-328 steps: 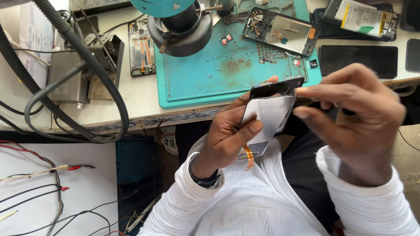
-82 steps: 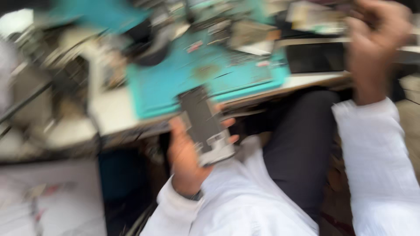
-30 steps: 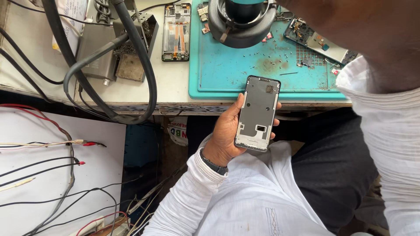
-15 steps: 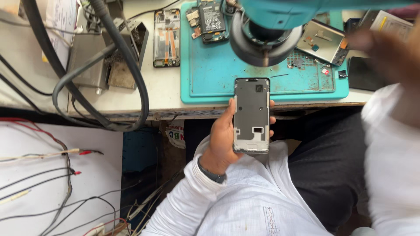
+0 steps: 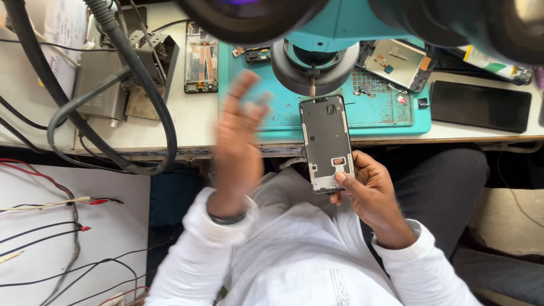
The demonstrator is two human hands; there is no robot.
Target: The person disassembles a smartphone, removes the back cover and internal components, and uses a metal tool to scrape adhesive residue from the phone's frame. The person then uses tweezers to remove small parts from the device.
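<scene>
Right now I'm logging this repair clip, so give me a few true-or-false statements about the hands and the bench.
1. The right hand holds the phone frame. True.
2. The left hand grips the frame too. False: it is raised, blurred and empty.
3. A dark phone lies on the bench right of the teal mat. True.
4. The frame rests flat on the mat. False: it is held up at the bench edge.

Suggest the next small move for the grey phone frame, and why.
Probably bring the free left hand onto the grey rectangular phone frame to steady its top end. The right hand grips only the bottom edge, so the frame sticks out unsupported over the teal work mat, just below the microscope's lens ring. The left hand is blurred, open and holding nothing.
</scene>
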